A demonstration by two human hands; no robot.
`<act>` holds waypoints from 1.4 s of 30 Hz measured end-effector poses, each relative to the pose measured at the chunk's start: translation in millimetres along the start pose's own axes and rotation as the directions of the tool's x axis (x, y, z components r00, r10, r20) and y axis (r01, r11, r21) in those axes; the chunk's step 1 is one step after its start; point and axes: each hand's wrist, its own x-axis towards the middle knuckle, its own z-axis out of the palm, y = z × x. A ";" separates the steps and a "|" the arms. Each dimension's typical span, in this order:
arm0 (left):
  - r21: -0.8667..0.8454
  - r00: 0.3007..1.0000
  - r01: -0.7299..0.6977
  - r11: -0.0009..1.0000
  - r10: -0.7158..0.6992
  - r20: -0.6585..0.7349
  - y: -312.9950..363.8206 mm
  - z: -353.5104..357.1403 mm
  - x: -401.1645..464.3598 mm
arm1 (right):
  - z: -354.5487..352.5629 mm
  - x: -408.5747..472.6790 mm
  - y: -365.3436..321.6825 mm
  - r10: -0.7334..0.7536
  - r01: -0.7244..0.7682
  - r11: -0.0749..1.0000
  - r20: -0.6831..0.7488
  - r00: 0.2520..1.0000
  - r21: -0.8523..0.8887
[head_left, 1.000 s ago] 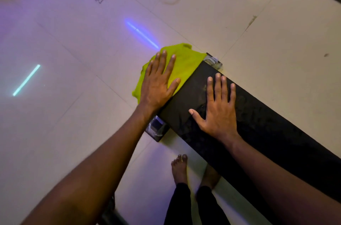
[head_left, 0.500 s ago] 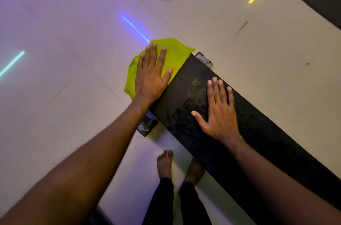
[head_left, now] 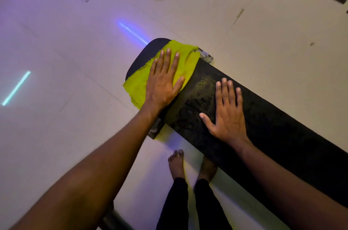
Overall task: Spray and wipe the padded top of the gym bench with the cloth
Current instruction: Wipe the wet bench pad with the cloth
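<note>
Left hand (head_left: 162,80) flat, pressing cloth (head_left: 138,86) beneath it; right hand (head_left: 227,114) flat on bench pad (head_left: 273,131).

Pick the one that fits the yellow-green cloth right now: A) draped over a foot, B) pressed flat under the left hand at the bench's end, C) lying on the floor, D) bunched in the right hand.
B: the left hand lies flat on the cloth at the bench end.

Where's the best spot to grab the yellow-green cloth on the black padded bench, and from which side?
Probably the loose edge of the yellow-green cloth that overhangs the near side of the black padded bench, left of the left hand. That part hangs free of the pad, so fingers can pinch it from the near side. The rest lies flat, pressed under the palm; the right hand rests open on the pad.
</note>
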 end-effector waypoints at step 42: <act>0.055 0.996 -0.092 0.994 0.093 -0.013 31.5 5.0 -1.8 | -6.5 -15.8 15.9 0.044 -0.045 0.997 0.014 0.999 0.057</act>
